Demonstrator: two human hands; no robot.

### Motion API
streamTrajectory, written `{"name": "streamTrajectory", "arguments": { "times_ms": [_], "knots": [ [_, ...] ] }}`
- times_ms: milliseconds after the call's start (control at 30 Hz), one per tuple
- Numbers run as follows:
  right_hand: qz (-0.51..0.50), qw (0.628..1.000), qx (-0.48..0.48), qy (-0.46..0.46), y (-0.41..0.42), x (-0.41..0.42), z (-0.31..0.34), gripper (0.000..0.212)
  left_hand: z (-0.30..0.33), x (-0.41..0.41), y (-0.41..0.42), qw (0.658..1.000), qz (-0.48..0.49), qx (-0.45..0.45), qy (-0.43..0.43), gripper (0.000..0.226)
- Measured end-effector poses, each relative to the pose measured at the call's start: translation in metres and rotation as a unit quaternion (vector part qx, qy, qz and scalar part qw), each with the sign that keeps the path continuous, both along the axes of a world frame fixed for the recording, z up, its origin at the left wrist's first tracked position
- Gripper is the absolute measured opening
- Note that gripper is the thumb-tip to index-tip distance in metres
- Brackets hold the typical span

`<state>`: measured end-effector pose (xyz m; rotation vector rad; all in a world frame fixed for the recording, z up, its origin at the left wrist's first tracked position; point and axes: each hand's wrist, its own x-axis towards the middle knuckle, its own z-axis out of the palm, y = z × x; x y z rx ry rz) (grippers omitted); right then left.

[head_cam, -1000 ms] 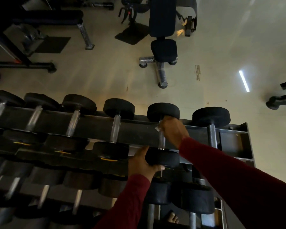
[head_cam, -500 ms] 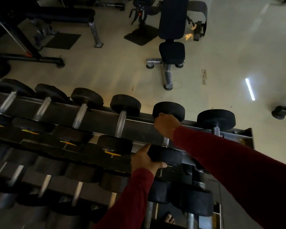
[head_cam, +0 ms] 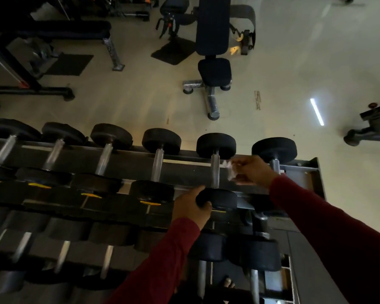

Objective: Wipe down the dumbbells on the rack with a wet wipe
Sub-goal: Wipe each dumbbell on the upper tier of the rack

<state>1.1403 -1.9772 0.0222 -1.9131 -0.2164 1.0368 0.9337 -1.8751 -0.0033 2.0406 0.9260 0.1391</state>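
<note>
Dim gym floor [head_cam: 294,69], pale and glossy, with a thin bright reflection on the right side. Long dark rack [head_cam: 303,172] across the lower half, several tiers, loaded with rows of black dumbbells. On the top tier, second from the right end, the dumbbell [head_cam: 215,170] being cleaned: far head over the rear rail, chrome handle bare, near head at the front rail. Beyond the rack, an adjustable bench [head_cam: 213,40] standing on the floor, black padding, metal foot. Two dark red sleeves coming in from the bottom edge. Left hand [head_cam: 190,207] as a closed grip, fingers curled around the near head of that dumbbell. Right hand [head_cam: 254,171] just beside the handle, on its right, grip pinching a crumpled white wet wipe [head_cam: 229,172]; wipe blurred, contact with the handle impossible to tell.
</note>
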Motion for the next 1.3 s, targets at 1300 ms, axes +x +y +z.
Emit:
{"name": "streamTrajectory", "arguments": {
  "times_ms": [1300],
  "knots": [
    [0.347, 0.832, -0.206, -0.380, -0.121, 0.073, -0.035, 0.018, -0.016, 0.120, -0.157, 0.990, 0.063, -0.092, 0.081, 0.082]
  ]
}}
